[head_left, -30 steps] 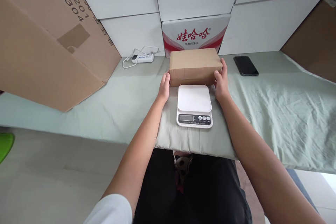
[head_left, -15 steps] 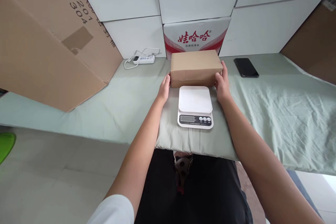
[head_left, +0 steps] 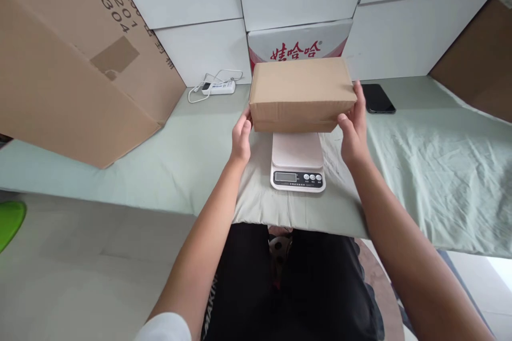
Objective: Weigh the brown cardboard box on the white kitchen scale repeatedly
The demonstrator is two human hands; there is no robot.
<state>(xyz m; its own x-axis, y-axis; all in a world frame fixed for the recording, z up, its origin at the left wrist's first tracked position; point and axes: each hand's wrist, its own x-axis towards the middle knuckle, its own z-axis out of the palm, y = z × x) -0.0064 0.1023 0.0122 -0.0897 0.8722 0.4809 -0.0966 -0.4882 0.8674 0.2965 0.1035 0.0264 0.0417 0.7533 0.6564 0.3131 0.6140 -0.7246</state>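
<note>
Between both hands I hold a closed brown cardboard box [head_left: 302, 96], lifted off the table. My left hand [head_left: 242, 136] grips its left end, with the fingertips partly hidden behind the box. At the right end, my right hand [head_left: 354, 125] has its thumb on the front face and its fingers along the side. A white kitchen scale [head_left: 298, 162] lies just below and in front of the box, which covers the back edge of its weighing plate. The scale's display looks blank.
A black phone [head_left: 378, 98] lies right of the box. At the back left sits a white power strip [head_left: 218, 87] with its cable. Large cardboard boxes [head_left: 72, 64] flank the table, and a white-and-red carton [head_left: 300, 42] stands behind. Green cloth [head_left: 180, 160] covers the table.
The cardboard box has risen off the table and come nearer, and now overlaps the back of the scale's plate. Both hands moved up with it.
</note>
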